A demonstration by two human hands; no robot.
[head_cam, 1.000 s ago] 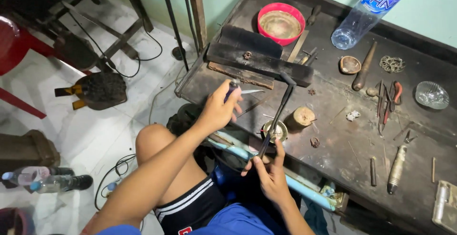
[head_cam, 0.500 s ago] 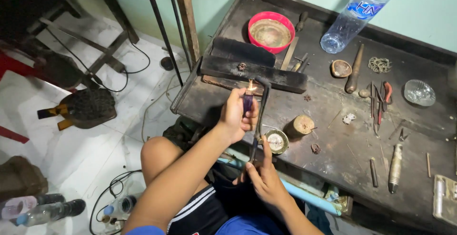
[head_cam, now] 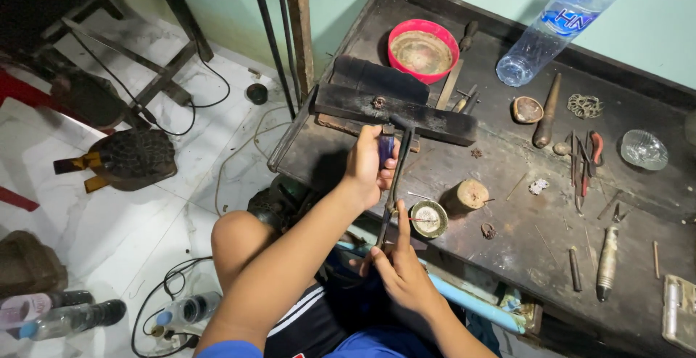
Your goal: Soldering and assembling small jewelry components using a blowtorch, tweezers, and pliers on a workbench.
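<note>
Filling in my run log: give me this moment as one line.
left hand: grips dark tool handle | right hand: holds saw frame lower end | surface: dark workbench | nearby: round tin

A red bowl [head_cam: 423, 50] sits on the dark brown counter [head_cam: 507, 220]. The bottle [head_cam: 562, 21] is clear with a blue label, the floor [head_cam: 109, 220] white marble, the shorts [head_cam: 312, 314] black with white stripes.

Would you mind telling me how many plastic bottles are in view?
3: a clear bottle lying at the bench's back edge, and two bottles lying on the floor at lower left. Others may be hidden.
</note>
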